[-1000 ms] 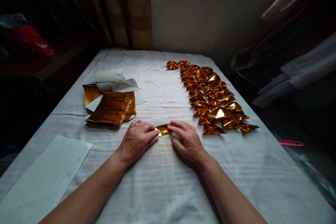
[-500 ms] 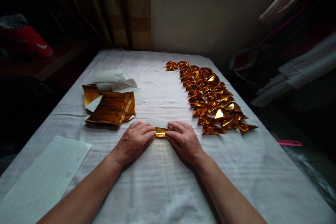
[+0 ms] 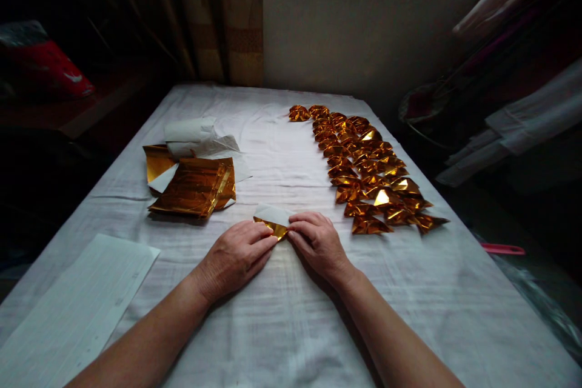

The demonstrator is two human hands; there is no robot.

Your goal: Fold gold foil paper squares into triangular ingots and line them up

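A small sheet of gold foil paper (image 3: 271,213) lies at the middle of the bed-like surface, white back up, its near edge folded over to show gold. My left hand (image 3: 237,253) has its fingers closed on the folded gold edge, near the middle of the sheet. At the right end my right hand (image 3: 317,244) pinches the same paper between thumb and fingers. Left of them lies a stack of gold foil sheets (image 3: 193,185). Rows of folded gold foil pieces (image 3: 364,163) stand on the right side.
The surface is covered by a white cloth (image 3: 282,339). Crumpled white paper (image 3: 193,132) lies behind the stack, and a lined white sheet (image 3: 82,309) is at the near left. A pink handle (image 3: 502,249) shows beyond the right edge. Curtain and wall stand at the back.
My left hand has slid right along the folded edge, closer to my right hand. More of the paper's left part now shows. My right hand has hardly moved.
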